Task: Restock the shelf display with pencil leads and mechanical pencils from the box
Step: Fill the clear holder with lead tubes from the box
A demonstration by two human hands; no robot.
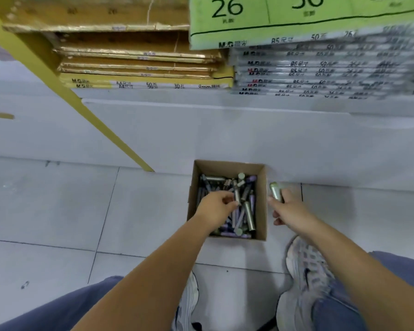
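Note:
An open cardboard box [261, 201] stands on the floor against the white shelf base. Inside lie several grey-green and purple tubes of pencil leads and pencils [247, 216], jumbled. My left hand [216, 203] reaches into the box and pinches one grey tube [236, 195] between thumb and fingers. My right hand [288, 206] is just right of the box, above the floor, gripping a pale green tube [275, 190] that points up and away.
Above the white shelf base [225, 134] are stacks of yellow [141, 65] and green-and-white notebook packs [320, 68]. A yellow slanted frame bar [81, 101] runs down to the floor left of the box. My knees and shoes [304, 266] are below on grey tiles.

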